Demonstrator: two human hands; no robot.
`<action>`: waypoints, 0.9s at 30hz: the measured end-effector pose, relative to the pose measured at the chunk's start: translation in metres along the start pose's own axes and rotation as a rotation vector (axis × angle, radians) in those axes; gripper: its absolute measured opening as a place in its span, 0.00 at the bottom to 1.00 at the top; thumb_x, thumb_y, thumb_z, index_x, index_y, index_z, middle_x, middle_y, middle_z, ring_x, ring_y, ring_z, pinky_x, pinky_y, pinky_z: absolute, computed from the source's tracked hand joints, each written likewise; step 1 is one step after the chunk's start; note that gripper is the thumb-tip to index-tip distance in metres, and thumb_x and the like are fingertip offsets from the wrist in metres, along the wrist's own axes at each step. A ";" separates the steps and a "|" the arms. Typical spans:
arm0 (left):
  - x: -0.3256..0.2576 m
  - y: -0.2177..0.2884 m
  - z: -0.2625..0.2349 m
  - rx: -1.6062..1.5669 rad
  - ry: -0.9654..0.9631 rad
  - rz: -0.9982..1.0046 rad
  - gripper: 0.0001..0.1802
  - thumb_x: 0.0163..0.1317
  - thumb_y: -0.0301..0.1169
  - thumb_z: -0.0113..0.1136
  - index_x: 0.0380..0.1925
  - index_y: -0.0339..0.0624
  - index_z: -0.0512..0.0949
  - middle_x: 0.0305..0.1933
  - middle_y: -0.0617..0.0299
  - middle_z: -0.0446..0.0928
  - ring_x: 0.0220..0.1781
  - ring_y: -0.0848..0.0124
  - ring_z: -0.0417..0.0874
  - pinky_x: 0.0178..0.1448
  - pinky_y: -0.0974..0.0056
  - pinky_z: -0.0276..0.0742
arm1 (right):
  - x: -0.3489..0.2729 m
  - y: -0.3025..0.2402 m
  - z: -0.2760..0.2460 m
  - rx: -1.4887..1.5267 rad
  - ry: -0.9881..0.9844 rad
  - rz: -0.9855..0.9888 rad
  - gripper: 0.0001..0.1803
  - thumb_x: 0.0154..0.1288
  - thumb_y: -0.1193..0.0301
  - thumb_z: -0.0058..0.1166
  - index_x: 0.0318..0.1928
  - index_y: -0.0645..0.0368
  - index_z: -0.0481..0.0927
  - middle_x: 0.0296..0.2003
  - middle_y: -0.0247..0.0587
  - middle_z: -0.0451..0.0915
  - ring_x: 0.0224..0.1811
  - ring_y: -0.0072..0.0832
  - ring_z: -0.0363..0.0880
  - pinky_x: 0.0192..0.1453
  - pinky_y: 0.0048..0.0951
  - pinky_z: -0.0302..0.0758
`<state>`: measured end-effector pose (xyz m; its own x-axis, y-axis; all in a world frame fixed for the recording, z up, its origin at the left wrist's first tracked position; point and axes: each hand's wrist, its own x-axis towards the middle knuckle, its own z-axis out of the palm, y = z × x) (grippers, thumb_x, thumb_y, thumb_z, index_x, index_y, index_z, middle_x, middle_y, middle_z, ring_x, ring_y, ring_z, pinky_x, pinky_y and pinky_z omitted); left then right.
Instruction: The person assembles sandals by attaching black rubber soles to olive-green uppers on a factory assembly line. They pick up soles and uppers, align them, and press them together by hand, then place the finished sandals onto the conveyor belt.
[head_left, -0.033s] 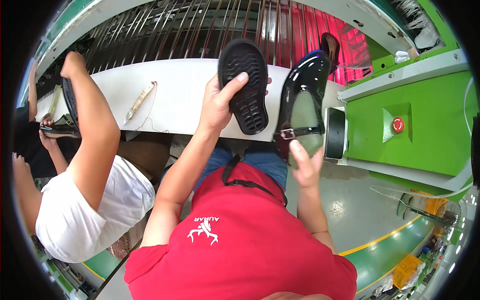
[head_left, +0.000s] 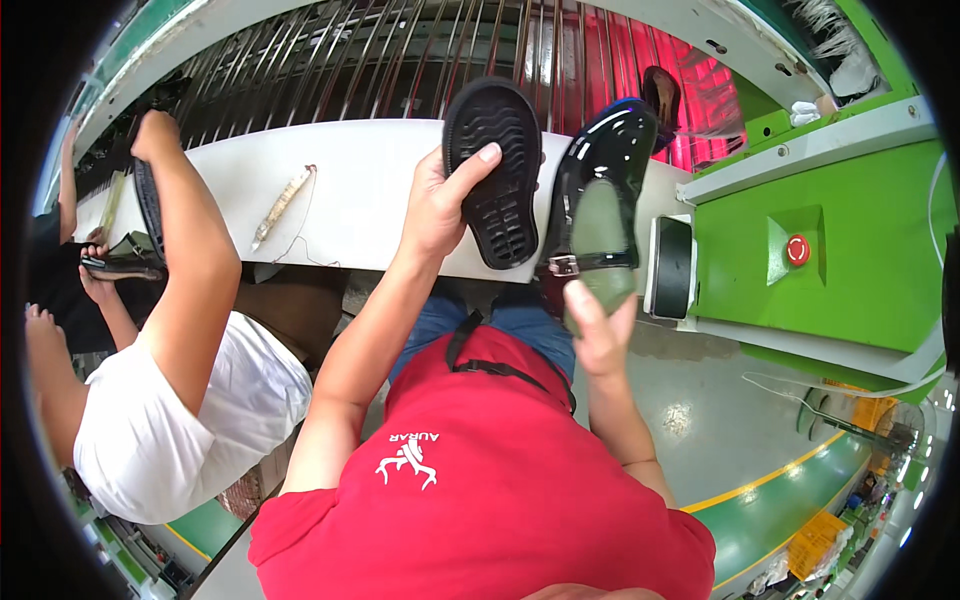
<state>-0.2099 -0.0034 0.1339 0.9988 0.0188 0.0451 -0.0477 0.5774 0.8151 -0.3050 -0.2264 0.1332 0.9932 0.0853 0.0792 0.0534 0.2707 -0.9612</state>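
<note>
My left hand (head_left: 436, 207) is closed round a black shoe sole (head_left: 492, 140). Its ridged tread faces me, with my thumb lying across the middle. To its right, my right hand (head_left: 602, 338) grips the heel end of a glossy black strap shoe (head_left: 622, 145), toe pointing away. A green shoe last (head_left: 600, 220) fills the shoe's opening, and a metal buckle (head_left: 564, 265) sits on the strap's left side. Sole and shoe are held upright side by side above the table edge, a narrow gap between them. The fingers behind the sole are mostly hidden.
A white table (head_left: 350, 215) carries a wrapped stick (head_left: 283, 208) with a thread. Beyond are metal rollers (head_left: 400, 70) and another dark shoe (head_left: 660, 95). At right stands a green machine (head_left: 840, 220) with a red button (head_left: 797, 250). Co-workers at left hold a sole (head_left: 148, 205) and a shoe (head_left: 128, 262).
The strap shoe and my right hand have shifted slightly left, closer to the sole. The sole has moved a touch to the right in my left hand.
</note>
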 end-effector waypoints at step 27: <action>-0.005 0.057 0.015 0.455 -0.092 0.391 0.37 0.60 0.28 0.86 0.68 0.32 0.80 0.55 0.54 0.90 0.57 0.69 0.92 0.65 0.62 0.88 | -0.006 0.056 0.057 -0.256 -0.117 -0.325 0.56 0.62 0.72 0.71 0.84 0.78 0.54 0.69 0.64 0.73 0.68 0.50 0.83 0.71 0.43 0.81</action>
<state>-0.2180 0.0173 0.1889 0.9023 0.0765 0.4243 -0.4310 0.1343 0.8923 -0.3134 -0.1571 0.0936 0.9028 0.1467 0.4042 0.4005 0.0558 -0.9146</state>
